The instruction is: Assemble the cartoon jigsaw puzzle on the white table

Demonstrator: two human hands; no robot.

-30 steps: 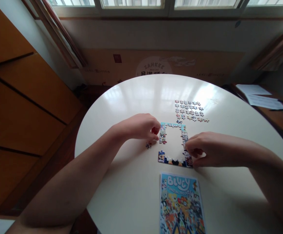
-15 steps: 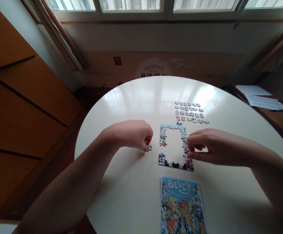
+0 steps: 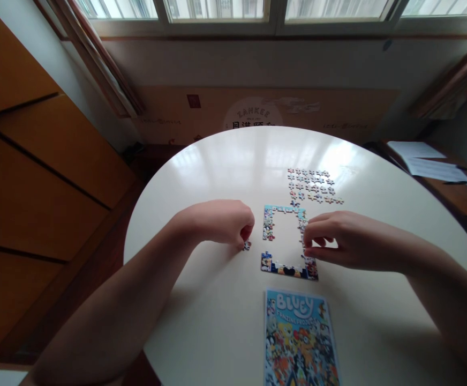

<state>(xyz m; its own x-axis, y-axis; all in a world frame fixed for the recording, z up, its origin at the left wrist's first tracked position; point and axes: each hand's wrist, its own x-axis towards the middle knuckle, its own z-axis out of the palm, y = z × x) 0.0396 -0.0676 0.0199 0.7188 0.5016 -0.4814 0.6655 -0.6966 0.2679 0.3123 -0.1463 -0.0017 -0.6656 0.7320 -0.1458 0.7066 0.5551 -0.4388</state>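
My left hand (image 3: 229,222) is closed in a pinch on a small jigsaw piece (image 3: 247,245) at the tabletop, left of a partly joined jigsaw puzzle (image 3: 269,220). The puzzle is a rectangular border with a bare middle and a gap in its left side. My right hand (image 3: 330,238) lies over the border's right side, fingers curled and thumb and fingertips closed on that edge. Its fingers hide part of the edge there. Below the puzzle lies a colourful picture sheet (image 3: 298,338) reading "Bluey".
Rows of loose jigsaw pieces (image 3: 311,185) lie beyond the puzzle on the round white table (image 3: 201,321). A brown side table with papers (image 3: 438,166) and a pen stands at the right. An orange-brown cabinet (image 3: 28,177) is at the left, windows ahead.
My right hand has shifted slightly left and up along the border's right side. My left hand stays nearly in place with its piece.
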